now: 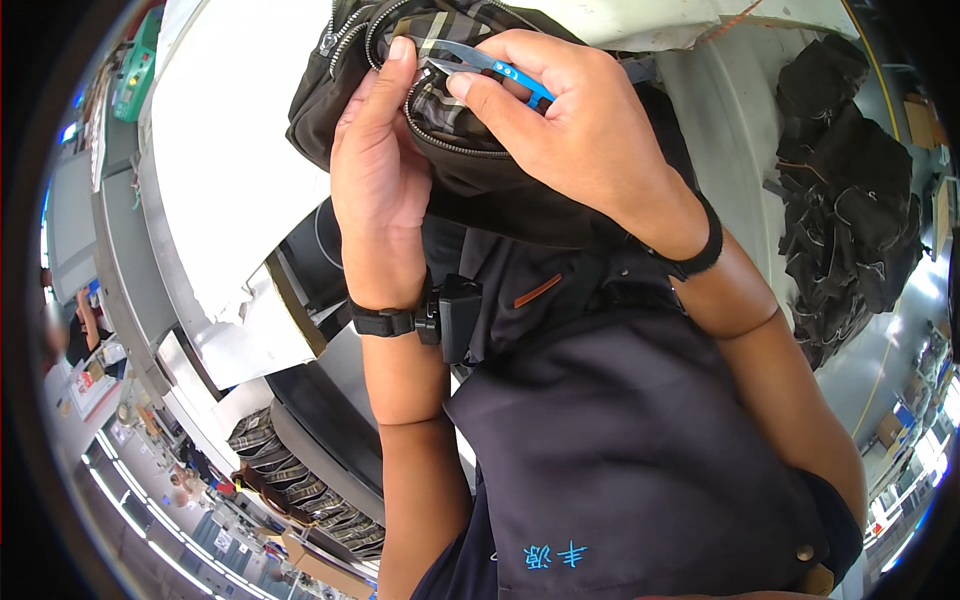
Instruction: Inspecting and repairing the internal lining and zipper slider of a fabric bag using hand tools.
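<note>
A dark bag with an unzipped metal zipper lies at the top middle, its plaid lining showing through the opening. My left hand grips the bag at the left side of this opening, thumb on top and the other fingers partly hidden by cloth. In my right hand is a pair of thread snips with blue handles. Their blades point left into the opening, close to my left thumb and the zipper's end. Whether the blades touch a thread is too small to tell.
White sheeting covers the work surface at left. Dark fabric pieces are heaped at right. Folded plaid pieces sit in a row at lower left. A green device stands at upper left; another person is at far left.
</note>
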`<state>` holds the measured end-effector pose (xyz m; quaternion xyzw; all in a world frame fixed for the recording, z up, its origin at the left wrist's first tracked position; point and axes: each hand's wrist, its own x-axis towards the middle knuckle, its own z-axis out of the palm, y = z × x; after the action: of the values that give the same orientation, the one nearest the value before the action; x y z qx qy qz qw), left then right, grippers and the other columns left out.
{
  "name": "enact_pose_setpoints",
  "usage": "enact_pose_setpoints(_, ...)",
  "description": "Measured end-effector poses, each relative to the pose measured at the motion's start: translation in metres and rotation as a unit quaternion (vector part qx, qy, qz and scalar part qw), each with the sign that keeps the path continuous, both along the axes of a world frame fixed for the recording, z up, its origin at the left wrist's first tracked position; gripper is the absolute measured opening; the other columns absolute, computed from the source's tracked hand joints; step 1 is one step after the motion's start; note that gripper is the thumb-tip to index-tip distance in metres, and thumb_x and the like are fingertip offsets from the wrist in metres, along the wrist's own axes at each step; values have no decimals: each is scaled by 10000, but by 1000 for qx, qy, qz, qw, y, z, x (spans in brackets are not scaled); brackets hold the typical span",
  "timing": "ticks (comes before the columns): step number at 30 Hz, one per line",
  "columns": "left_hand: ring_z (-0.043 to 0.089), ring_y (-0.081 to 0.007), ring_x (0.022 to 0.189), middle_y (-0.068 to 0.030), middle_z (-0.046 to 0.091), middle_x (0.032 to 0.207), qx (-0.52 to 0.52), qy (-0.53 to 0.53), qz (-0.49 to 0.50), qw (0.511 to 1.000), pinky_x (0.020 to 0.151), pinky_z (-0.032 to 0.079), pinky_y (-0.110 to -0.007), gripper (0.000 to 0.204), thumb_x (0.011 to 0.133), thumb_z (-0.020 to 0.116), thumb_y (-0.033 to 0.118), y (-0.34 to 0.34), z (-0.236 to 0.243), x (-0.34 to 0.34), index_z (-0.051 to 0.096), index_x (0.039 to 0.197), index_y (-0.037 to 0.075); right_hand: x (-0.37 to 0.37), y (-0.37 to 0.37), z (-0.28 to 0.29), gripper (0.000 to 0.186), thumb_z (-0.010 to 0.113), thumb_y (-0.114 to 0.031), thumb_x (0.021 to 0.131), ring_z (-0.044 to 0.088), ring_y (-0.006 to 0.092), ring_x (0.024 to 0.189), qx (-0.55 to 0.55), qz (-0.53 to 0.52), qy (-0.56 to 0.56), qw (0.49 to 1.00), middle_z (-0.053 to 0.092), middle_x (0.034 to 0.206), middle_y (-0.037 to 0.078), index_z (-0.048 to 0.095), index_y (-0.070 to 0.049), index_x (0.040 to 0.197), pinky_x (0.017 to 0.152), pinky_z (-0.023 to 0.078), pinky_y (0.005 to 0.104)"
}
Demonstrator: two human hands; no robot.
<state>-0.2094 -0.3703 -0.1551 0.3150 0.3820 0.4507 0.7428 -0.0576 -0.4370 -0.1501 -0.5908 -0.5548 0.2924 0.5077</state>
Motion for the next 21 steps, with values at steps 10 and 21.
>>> enact_pose_setpoints(10, 710, -130, 926, -67, 754, 1047, 3, -19, -8, 1000, 833, 560, -265, 195, 1023, 659, 179, 1, -3, -1, 721, 1116, 20, 2, 4, 8, 274, 684, -282, 933, 644, 384, 608, -16, 0, -42, 999, 653, 660, 180, 688, -9, 903, 577, 506, 444)
enact_pose_setpoints(21, 708, -137, 931, -68, 751, 1063, 6, -3, 8, 1000, 832, 554, -260, 216, 1028, 651, 190, 3, -2, 1, 715, 1132, 12, -10, 14, -22, 167, 705, -210, 946, 660, 327, 616, 162, -69, -58, 983, 673, 719, 127, 635, -67, 994, 531, 490, 405)
